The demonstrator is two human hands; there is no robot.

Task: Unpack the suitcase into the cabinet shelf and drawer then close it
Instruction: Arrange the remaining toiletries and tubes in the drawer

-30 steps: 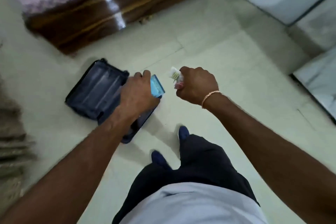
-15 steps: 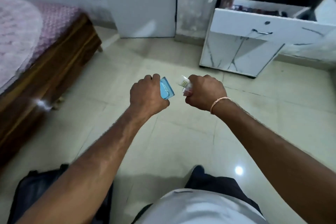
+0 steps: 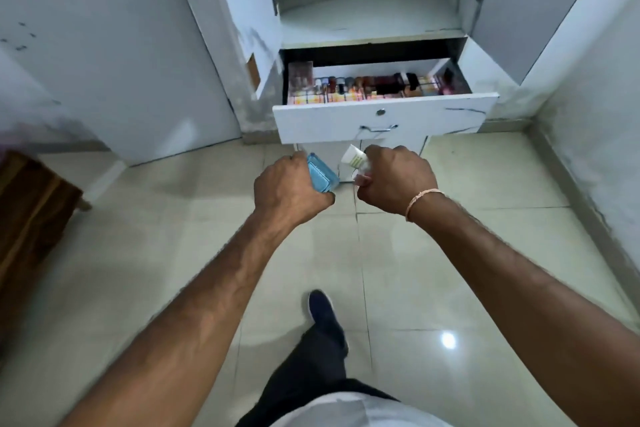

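Observation:
My left hand (image 3: pixel 289 189) grips a small blue plastic box (image 3: pixel 322 175), held out in front of me. My right hand (image 3: pixel 398 180) grips a white tube (image 3: pixel 354 158) with green print, just to the right of the box. Straight ahead stands the white cabinet with its drawer (image 3: pixel 384 118) pulled out; a row of small bottles and cosmetics (image 3: pixel 374 87) fills it. Above the drawer the cabinet shelf (image 3: pixel 370 19) lies bare between open doors. Both hands are a little below and in front of the drawer's face. The suitcase is out of view.
A white door (image 3: pixel 114 55) stands to the left of the cabinet. The corner of a wooden bed frame (image 3: pixel 31 211) juts in at the left edge. A wall (image 3: pixel 595 107) closes the right side. My dark shoe (image 3: pixel 322 310) is on the tiled floor.
I have turned away from the suitcase and walked to the cabinet. The drawer is now close and centred in front of my hands. Both hands keep their grips.

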